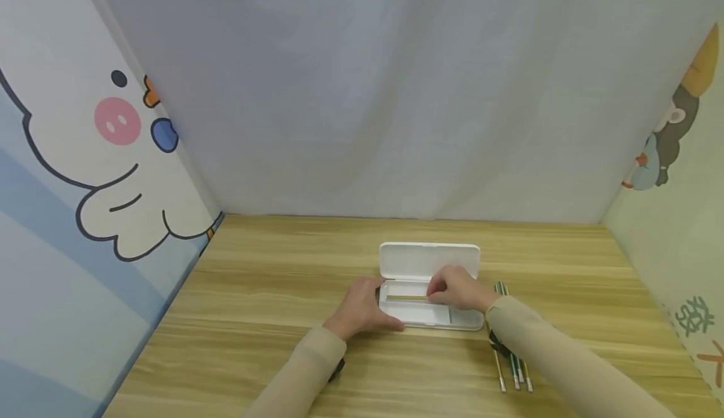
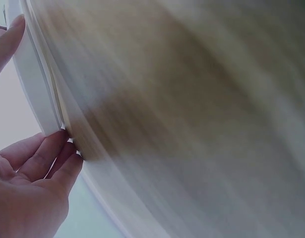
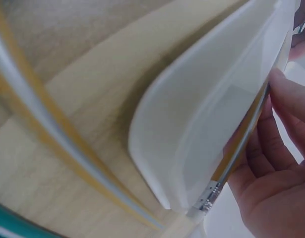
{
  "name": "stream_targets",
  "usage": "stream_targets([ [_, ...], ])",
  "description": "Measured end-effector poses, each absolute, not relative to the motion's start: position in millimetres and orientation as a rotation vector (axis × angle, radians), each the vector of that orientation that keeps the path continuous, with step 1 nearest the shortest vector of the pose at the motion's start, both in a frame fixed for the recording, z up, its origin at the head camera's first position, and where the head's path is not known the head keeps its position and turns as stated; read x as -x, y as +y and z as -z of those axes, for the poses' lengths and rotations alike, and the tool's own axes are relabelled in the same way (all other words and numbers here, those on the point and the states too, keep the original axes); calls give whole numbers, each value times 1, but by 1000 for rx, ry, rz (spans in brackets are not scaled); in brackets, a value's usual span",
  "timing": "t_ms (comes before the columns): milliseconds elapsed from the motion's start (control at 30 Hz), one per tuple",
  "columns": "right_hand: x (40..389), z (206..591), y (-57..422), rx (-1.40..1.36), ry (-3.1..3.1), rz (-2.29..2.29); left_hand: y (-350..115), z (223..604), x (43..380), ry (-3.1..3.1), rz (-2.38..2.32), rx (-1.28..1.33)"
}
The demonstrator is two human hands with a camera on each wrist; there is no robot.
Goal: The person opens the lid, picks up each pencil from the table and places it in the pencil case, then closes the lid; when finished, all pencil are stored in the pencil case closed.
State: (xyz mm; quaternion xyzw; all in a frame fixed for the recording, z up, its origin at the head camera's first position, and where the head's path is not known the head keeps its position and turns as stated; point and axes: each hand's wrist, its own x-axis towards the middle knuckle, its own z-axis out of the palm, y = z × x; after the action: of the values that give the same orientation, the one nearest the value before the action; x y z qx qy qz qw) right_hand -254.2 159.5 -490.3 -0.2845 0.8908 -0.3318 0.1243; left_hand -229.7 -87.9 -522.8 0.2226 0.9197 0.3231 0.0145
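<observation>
A white pencil case point(image 1: 415, 312) lies open on the table, its lid point(image 1: 430, 261) tipped back at the far side. My left hand point(image 1: 362, 307) holds the case's left end, thumb at the front edge and fingers at the back; the left wrist view shows its fingertips point(image 2: 63, 136) against the case wall. Over the case, my right hand point(image 1: 457, 289) pinches a yellow pencil point(image 1: 404, 297), which lies lengthwise along the case's back part. In the right wrist view, the pencil's metal ferrule point(image 3: 210, 196) sticks out behind the hand, over the case's rounded end.
Right of the case, several green and yellow pencils point(image 1: 516, 368) lie on the wooden table point(image 1: 254, 305), partly under the right sleeve point(image 1: 526, 324). A grey curtain point(image 1: 351, 122) hangs behind the table, with printed panels at the left point(image 1: 68, 122) and right point(image 1: 667, 229).
</observation>
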Motion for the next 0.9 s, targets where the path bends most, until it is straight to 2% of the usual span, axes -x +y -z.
stream_targets([
  [900,253,497,147,981,2650,858,-87,523,230,2905,-946,-719],
])
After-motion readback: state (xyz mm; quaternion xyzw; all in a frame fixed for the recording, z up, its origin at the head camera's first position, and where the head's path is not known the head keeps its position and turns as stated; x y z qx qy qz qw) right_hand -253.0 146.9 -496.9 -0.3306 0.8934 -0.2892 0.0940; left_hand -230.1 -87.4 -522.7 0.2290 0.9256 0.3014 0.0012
